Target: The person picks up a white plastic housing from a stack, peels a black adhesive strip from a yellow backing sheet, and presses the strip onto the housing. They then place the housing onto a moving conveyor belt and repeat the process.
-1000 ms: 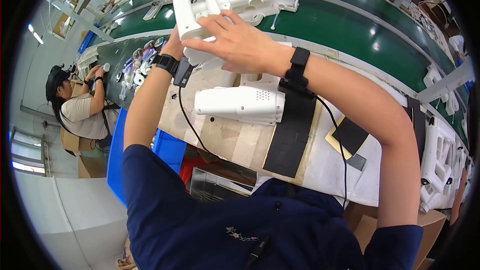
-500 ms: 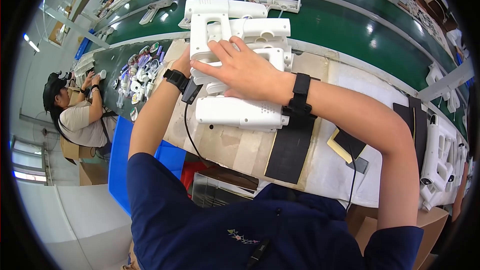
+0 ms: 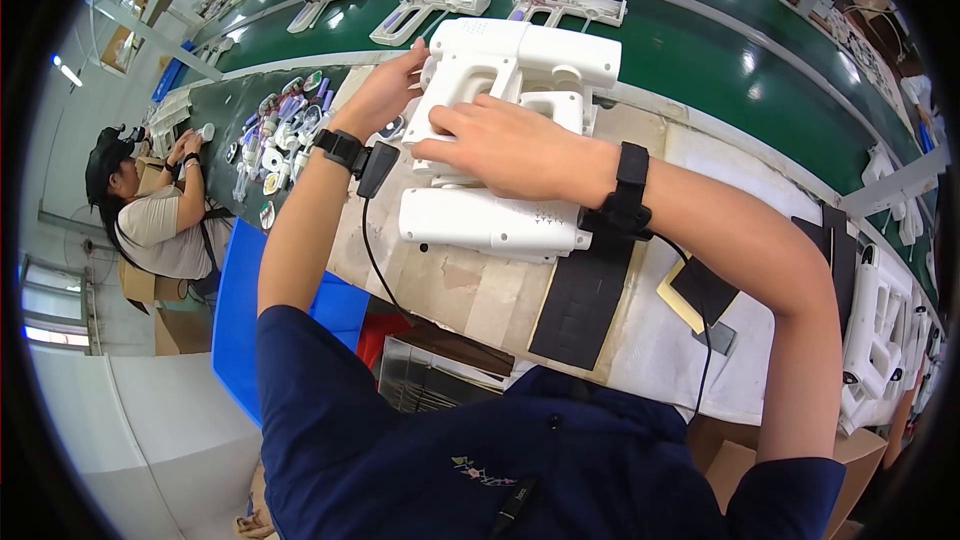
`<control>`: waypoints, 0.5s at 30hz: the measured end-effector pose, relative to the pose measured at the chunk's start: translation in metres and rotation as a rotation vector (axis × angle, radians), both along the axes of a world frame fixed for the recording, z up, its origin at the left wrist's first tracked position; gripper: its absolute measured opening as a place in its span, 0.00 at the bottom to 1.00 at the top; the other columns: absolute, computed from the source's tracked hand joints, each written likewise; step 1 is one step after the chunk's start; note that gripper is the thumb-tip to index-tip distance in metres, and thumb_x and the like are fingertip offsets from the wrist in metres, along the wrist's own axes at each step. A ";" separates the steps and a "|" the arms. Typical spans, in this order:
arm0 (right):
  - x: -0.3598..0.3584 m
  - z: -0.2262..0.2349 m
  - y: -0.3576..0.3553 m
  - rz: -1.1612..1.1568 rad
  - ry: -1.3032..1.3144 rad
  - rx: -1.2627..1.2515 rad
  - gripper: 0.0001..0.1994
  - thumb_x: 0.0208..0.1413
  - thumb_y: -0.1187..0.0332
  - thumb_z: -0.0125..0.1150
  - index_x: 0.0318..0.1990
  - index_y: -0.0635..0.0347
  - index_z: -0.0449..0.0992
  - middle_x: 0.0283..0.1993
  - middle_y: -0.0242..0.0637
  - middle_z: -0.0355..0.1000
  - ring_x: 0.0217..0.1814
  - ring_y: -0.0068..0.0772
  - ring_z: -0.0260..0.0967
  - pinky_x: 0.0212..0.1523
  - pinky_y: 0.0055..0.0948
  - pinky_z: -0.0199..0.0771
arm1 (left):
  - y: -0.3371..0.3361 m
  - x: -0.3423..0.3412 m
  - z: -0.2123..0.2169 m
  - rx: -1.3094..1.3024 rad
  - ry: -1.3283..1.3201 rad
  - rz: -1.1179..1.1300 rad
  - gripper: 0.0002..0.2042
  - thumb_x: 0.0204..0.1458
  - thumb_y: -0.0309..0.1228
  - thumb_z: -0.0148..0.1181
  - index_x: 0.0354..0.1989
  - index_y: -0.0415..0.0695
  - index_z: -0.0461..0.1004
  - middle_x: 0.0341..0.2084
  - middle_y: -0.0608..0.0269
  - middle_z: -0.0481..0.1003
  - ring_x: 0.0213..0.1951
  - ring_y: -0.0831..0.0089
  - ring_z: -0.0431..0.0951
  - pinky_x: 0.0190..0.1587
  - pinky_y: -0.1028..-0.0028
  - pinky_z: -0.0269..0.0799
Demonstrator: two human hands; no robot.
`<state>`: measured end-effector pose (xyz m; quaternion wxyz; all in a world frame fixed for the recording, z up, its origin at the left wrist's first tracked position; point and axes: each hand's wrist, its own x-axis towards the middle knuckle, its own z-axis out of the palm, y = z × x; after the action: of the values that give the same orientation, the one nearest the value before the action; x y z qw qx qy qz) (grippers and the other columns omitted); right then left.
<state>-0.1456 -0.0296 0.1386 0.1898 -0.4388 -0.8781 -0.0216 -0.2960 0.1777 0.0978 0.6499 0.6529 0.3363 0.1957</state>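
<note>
A stack of white plastic shells [image 3: 525, 48] sits at the far edge of the table [image 3: 470, 285], right beside the green belt [image 3: 700, 55]. The left hand [image 3: 390, 95] touches the left end of the stack with its fingers. The right hand [image 3: 525, 152] lies over the near side of the stack with its fingers bent. From here I cannot tell if either one is really gripping. Both wrists wear black bands with wires.

Another white shell [image 3: 480, 220] lies on its side between the right hand and the near edge of the table. A black mat [image 3: 580, 315] runs from beside that shell toward the near edge. Near the left end of the table is a messy heap of small parts [image 3: 280, 145], white, purple and green. More white shells [image 3: 872, 325] lie by the right end. Three white pieces [image 3: 455, 2] rest on the belt. A blue bin [image 3: 235, 325] stands just off the near left corner. A person in a black cap [image 3: 165, 220] works on the left.
</note>
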 end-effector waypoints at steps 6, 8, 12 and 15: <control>0.009 -0.015 0.008 0.180 0.060 0.095 0.23 0.51 0.78 0.56 0.57 0.50 0.71 0.46 0.39 0.67 0.50 0.42 0.68 0.53 0.39 0.66 | -0.024 -0.023 0.012 -0.013 0.004 0.074 0.36 0.64 0.55 0.42 0.67 0.33 0.55 0.66 0.49 0.59 0.65 0.59 0.61 0.65 0.62 0.58; 0.013 -0.007 0.004 0.218 0.062 0.226 0.23 0.52 0.76 0.58 0.57 0.48 0.71 0.47 0.40 0.68 0.52 0.43 0.67 0.56 0.40 0.65 | -0.038 -0.039 0.022 0.027 0.036 0.124 0.35 0.64 0.54 0.43 0.67 0.33 0.56 0.65 0.49 0.60 0.65 0.59 0.62 0.64 0.63 0.60; 0.077 0.035 -0.041 0.101 0.120 0.172 0.23 0.52 0.74 0.63 0.57 0.47 0.73 0.51 0.40 0.68 0.56 0.45 0.66 0.57 0.40 0.65 | -0.096 -0.058 0.053 0.435 0.113 0.272 0.25 0.66 0.46 0.46 0.60 0.37 0.67 0.58 0.54 0.70 0.57 0.65 0.71 0.57 0.69 0.67; 0.146 0.056 -0.084 -0.058 0.282 0.016 0.18 0.56 0.70 0.63 0.56 0.51 0.75 0.52 0.37 0.69 0.56 0.37 0.66 0.55 0.33 0.66 | -0.174 -0.078 0.084 0.504 0.197 0.207 0.19 0.65 0.40 0.49 0.52 0.36 0.73 0.48 0.57 0.76 0.52 0.68 0.74 0.55 0.70 0.67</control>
<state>0.0003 -0.1131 0.1945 0.3141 -0.4611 -0.8294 0.0277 -0.3744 0.0041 0.1822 0.4079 0.7718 0.4035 0.2743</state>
